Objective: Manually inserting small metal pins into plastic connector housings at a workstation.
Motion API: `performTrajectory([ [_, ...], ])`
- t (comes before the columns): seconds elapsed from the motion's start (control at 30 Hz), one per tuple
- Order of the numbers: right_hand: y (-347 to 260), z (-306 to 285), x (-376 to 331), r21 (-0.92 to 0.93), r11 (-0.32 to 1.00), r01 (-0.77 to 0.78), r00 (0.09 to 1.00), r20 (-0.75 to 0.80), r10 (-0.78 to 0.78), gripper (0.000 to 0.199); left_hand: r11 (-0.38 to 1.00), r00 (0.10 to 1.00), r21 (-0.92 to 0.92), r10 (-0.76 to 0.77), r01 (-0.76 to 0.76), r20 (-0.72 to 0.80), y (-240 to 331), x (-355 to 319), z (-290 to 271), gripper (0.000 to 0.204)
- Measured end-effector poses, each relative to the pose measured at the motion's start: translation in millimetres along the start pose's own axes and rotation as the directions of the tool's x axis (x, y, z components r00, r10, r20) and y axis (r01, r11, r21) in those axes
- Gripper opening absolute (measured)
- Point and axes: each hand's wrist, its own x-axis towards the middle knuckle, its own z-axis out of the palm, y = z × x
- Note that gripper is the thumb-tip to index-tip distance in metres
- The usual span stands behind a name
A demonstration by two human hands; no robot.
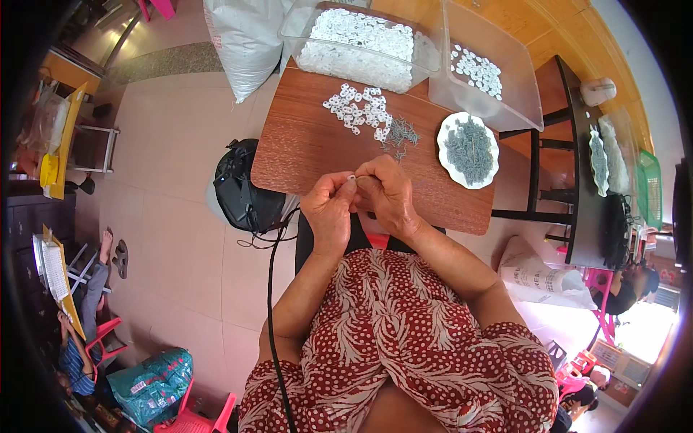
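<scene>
My left hand (330,213) and my right hand (390,193) meet over the near edge of a brown wooden table (296,148). Between my left thumb and finger a small white plastic piece (351,177) just shows. The fingertips of my right hand are pinched right beside it; whatever they hold is hidden. Beyond my hands lies a loose pile of small white plastic pieces with dark holes (361,108). Next to it is a little heap of thin grey screw-like pins (401,135). To the right, a white scalloped plate (445,160) holds many more grey pins.
A clear bin (426,78) full of white pieces and another bin (516,105) with a few stand at the back. A white sack (245,50), a black bag (245,191) and a dark side table (588,216) surround the table. A black cable (270,303) crosses my left arm.
</scene>
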Motion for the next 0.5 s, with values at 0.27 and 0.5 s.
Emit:
performTrajectory([
  [0.27,7.0,1.3,-3.6,0.069,0.997,-0.02,0.999,0.026,0.019,0.012,0.998,0.998,-0.023,-0.056,0.057,0.028,1.1,1.4,-4.4,0.009],
  [0.5,9.0,6.9,-4.0,-0.046,0.998,0.034,0.999,-0.021,-0.035,0.009,1.0,1.0,0.015,-0.008,0.007,0.028,-5.9,-1.9,-1.8,0.009],
])
